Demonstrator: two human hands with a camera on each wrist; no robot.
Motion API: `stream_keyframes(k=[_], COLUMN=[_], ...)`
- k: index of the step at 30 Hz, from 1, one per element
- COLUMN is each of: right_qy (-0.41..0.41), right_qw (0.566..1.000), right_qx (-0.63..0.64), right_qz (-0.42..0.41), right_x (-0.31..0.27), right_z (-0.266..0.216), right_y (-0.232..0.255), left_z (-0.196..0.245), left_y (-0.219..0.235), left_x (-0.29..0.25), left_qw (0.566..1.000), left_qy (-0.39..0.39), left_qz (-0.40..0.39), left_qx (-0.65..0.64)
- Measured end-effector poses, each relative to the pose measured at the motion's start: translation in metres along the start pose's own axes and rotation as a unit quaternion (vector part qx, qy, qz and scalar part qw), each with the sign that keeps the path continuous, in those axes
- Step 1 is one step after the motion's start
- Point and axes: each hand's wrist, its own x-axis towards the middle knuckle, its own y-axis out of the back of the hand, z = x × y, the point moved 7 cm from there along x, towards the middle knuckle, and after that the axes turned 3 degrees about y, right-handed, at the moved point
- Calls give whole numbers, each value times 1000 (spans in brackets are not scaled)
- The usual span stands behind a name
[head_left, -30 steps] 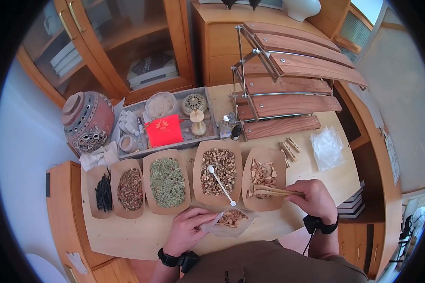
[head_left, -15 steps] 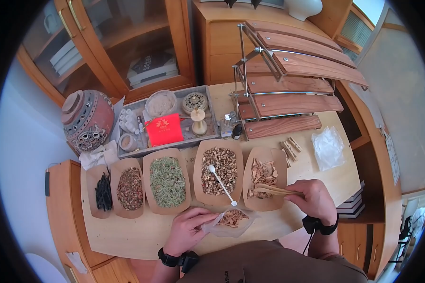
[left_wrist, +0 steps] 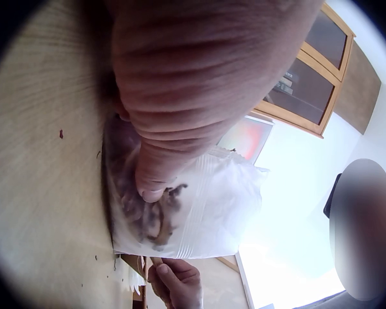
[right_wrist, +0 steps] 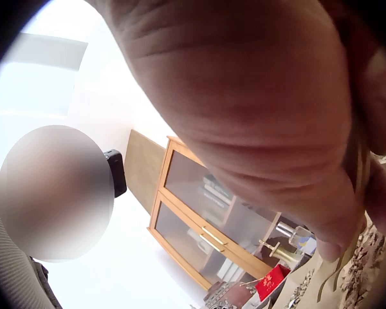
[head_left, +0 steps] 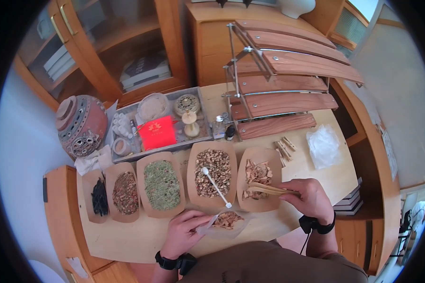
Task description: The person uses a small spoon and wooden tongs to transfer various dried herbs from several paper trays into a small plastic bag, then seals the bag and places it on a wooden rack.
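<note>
My left hand [head_left: 184,233] holds a translucent white bag [left_wrist: 212,212] open near the table's front edge, thumb pressed on its side. Dried brown chips [head_left: 228,220] show in the bag's mouth. With thumb and fingers my right hand [head_left: 311,200] pinches wooden tweezers [head_left: 271,189]. Their tips reach into the rightmost brown paper tray [head_left: 257,206], among similar dried chips [head_left: 259,172]. A small white scoop [head_left: 215,185] lies across the neighbouring tray of chopped brown pieces [head_left: 212,162], its handle end pointing toward the bag.
Leftward stand trays of green herb [head_left: 161,184], reddish flakes [head_left: 125,193] and black strips [head_left: 99,200]. Behind are a grey tray [head_left: 174,150] with a red packet [head_left: 157,133], a wooden slatted rack [head_left: 288,101], bundled sticks [head_left: 284,148] and white bags [head_left: 323,147].
The head view has shifted slightly. The tweezers' prongs, spread apart a second ago, have moved within the chips of the rightmost tray. My left hand keeps hold of the bag.
</note>
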Motion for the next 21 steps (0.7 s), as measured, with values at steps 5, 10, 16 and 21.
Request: stream_keyframes(k=[5,10,16,21], right_qy=[10,-9,-18,-22], right_qw=[999,999,1000,999], right_qx=[31,36,15,31], right_qz=[19,23,14,-8], right_x=[-2,-7,-12,-12], right_z=[-3,3,8,4], right_y=[7,6,6,1], left_z=[-2,-4,-4,-3], left_y=[-3,-1,-1,-1], left_x=[1,-1,-1,0], left_qw=[1000,1000,1000,1000], left_qy=[-5,11,13,-1], left_qz=[4,3,5,7], left_qx=[-8,-20,-26,-12])
